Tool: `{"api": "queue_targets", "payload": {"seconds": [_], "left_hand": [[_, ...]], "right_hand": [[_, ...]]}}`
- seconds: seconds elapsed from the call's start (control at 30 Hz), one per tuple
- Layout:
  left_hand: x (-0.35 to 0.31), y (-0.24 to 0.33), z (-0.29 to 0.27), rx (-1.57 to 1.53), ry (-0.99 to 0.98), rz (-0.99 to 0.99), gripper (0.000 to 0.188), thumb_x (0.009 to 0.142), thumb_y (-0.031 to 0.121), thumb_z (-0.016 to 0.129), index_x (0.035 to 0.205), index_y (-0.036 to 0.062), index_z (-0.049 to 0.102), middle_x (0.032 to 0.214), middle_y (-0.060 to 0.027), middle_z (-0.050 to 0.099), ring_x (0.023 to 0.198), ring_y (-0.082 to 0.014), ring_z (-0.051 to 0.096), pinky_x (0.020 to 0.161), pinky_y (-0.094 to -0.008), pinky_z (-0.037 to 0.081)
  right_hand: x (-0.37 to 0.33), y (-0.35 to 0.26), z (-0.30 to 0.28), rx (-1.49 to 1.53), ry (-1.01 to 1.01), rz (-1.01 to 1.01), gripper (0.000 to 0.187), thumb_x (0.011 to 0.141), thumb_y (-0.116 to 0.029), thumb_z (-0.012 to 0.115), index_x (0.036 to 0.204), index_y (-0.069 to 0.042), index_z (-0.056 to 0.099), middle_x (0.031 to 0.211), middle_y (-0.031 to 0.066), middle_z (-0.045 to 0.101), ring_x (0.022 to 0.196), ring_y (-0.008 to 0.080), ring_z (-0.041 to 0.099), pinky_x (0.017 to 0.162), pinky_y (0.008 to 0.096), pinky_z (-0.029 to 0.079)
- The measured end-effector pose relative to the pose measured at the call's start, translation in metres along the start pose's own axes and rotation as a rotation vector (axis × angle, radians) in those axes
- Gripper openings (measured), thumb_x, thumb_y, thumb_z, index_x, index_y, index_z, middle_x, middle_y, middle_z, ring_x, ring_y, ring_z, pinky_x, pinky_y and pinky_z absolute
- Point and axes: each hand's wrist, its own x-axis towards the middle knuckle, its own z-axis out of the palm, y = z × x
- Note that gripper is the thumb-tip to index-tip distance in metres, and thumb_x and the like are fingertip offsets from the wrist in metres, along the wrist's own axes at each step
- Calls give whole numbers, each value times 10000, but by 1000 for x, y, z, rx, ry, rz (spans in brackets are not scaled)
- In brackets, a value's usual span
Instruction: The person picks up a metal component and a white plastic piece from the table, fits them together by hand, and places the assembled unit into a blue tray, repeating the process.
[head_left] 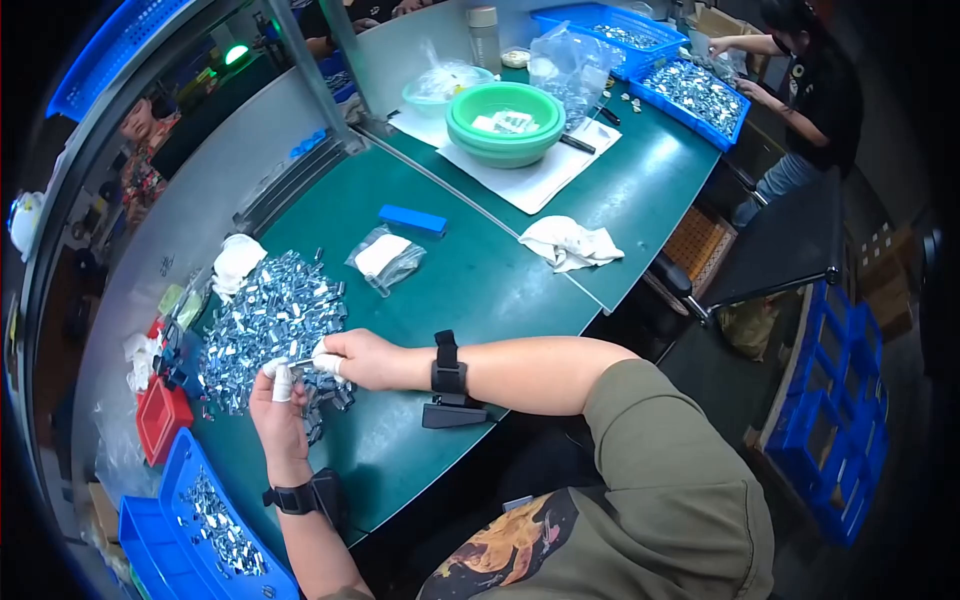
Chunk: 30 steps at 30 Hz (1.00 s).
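My left hand (281, 408) and my right hand (362, 359) meet over the near edge of a heap of small shiny metal pieces (275, 305). White finger covers sit on several fingertips of both. A small slim metal piece (303, 362) spans the gap between them, its left end pinched by the left fingers, its right end by the right. Its exact shape is too small to make out. More loose pieces lie under and just beside my hands on the green table (470, 300). Each wrist wears a black strap with a small dark block.
At left stand a red bin (163, 418) and a blue bin (213, 510) holding metal pieces. Beyond are a plastic bag (386, 257), blue bar (413, 220), white cloth (571, 243) and green bowls (505, 125). A co-worker (815, 90) handles a blue tray (693, 100) at far right.
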Motion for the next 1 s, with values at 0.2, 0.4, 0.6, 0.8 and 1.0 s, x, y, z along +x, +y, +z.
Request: {"api": "queue_targets", "payload": {"seconds": [0.2,0.4,0.6,0.8,1.0], "left_hand": [[-4,-3,11,101,-62,-33,141,823,85,530,950,26,520,771,-23,554,604,-57,481,529,-157,374],[-7,0,6,279,-221,102,103,810,68,544,903,29,527,775,-17,546,614,-60,479,537,-175,386],[-2,-4,9,261,-110,84,117,814,66,535,923,25,527,748,-13,544,628,-64,491,565,-185,398],[-4,-4,9,283,-140,81,123,817,64,531,932,23,527,753,-13,546,636,-67,495,571,-187,401],[-7,0,9,290,-147,87,132,810,61,536,930,6,534,771,-20,546,644,-80,499,584,-194,406]], "right_hand": [[-3,-1,-5,-340,75,-140,262,830,-278,490,777,-31,558,648,30,564,575,139,517,518,287,404],[-3,-15,-13,361,-371,452,298,856,-282,458,728,-22,523,574,-10,507,558,96,488,491,269,383],[0,0,3,147,-33,76,282,870,-280,430,721,-66,538,558,-24,472,464,60,389,421,213,305],[-6,-16,-8,98,-123,174,260,873,-259,428,734,-76,549,576,-14,484,474,55,396,434,206,320],[-2,-15,-7,297,-272,337,218,850,-225,465,757,-53,562,619,-2,519,538,73,457,488,226,366]]}}
